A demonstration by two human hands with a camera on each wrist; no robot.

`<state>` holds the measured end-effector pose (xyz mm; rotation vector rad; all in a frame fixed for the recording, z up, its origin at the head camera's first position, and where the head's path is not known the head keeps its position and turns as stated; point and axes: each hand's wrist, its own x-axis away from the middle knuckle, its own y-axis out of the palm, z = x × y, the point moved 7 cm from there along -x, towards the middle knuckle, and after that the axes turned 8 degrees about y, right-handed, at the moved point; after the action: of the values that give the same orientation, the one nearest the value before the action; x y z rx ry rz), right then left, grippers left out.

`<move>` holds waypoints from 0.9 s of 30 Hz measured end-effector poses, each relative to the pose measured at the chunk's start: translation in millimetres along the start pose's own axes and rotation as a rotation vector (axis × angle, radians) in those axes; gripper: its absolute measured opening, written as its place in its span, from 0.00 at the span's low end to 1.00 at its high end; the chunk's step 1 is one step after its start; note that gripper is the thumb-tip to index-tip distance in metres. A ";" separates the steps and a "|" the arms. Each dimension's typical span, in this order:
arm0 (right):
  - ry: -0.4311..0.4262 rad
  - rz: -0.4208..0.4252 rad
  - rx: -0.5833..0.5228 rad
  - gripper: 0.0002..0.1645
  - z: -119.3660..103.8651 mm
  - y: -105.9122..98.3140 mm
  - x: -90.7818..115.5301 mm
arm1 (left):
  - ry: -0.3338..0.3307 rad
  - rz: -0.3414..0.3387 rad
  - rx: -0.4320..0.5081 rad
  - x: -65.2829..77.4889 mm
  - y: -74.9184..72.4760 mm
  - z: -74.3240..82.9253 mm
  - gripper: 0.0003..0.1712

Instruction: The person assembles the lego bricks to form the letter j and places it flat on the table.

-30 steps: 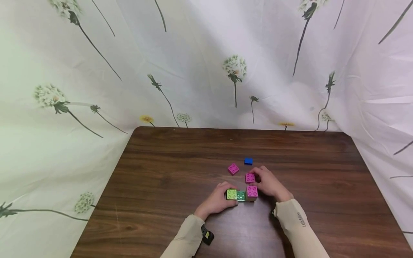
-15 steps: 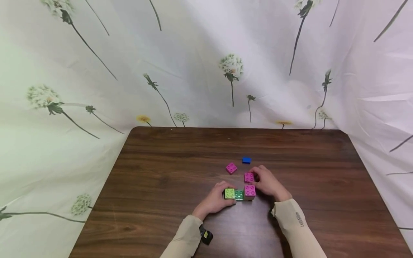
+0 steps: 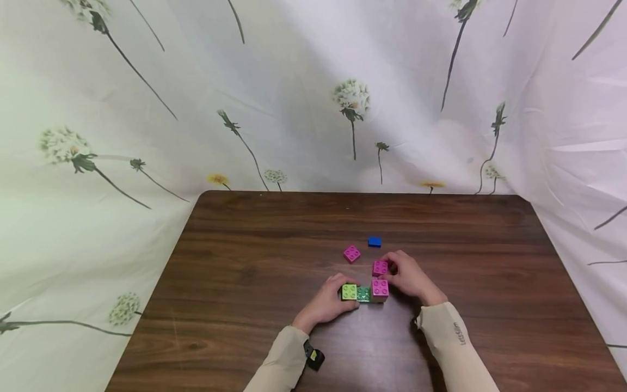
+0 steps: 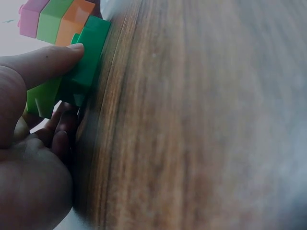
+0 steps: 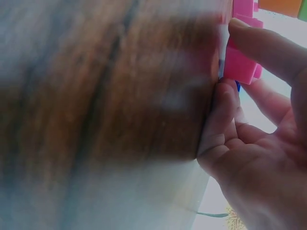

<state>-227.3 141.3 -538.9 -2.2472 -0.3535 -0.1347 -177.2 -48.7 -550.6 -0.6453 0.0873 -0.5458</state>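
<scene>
Steadying the left end of a brick build (image 3: pixel 363 294) with the left grip (image 3: pixel 324 302), pinching around the lime brick (image 3: pixel 349 292) and the dark green base (image 4: pixel 88 62), down on the worktop (image 3: pixel 254 261). Pinching a pink brick (image 3: pixel 380 268) in the right grip (image 3: pixel 410 279), holding it just behind the tower (image 3: pixel 379 288) at the build's right end. Making out an orange layer (image 4: pixel 74 21) in that tower from the left wrist. Not managing to tell contact from a slim gap between tower and held brick. Noting a loose pink brick (image 3: pixel 351 253) lying askew farther back, a blue brick (image 3: pixel 374 242) lying beyond.

Judging the tower the weak point: risking a knock from the right grip, sitting so close beside it, and a loosening of upper layers. Also risking a swing of the right end, from bracing at the left end only. Suspecting a possible slip of the held brick, from pinching by its sides.

Reading lettering (image 3: pixel 458 334) on the right sleeve (image 3: pixel 443 345), seemingly "LetsSlim"; not vouching for each small letter. Finding nothing legible on the black wrist device (image 3: pixel 315 359) at the left cuff. Spotting no brand on the bricks; not resolving the stud tops.
</scene>
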 end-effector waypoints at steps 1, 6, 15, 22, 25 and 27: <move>0.008 0.002 -0.001 0.17 0.4 -0.3 0.0 | 0.001 -0.001 0.000 0.0 0.0 0.3 0.24; 0.014 0.002 -0.012 0.18 1.6 0.1 -1.0 | 0.004 0.003 0.008 -0.2 -0.7 1.2 0.24; 0.014 0.011 -0.088 0.20 6.6 -3.7 1.7 | 0.004 0.009 0.015 -1.3 0.8 0.5 0.24; 0.101 0.010 -0.175 0.22 13.8 -6.2 3.7 | 0.016 0.014 0.025 -2.5 -0.4 0.6 0.24; 0.133 0.004 -0.196 0.25 17.1 -5.5 4.2 | 0.011 0.015 0.024 -2.2 -0.2 -0.7 0.25; 0.149 0.010 -0.210 0.27 19.8 -5.0 4.2 | 0.009 0.018 0.025 -2.2 -0.2 -1.0 0.25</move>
<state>-225.3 160.4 -547.1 -2.4280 -0.2572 -0.3463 -179.5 -48.3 -551.5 -0.6171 0.0943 -0.5312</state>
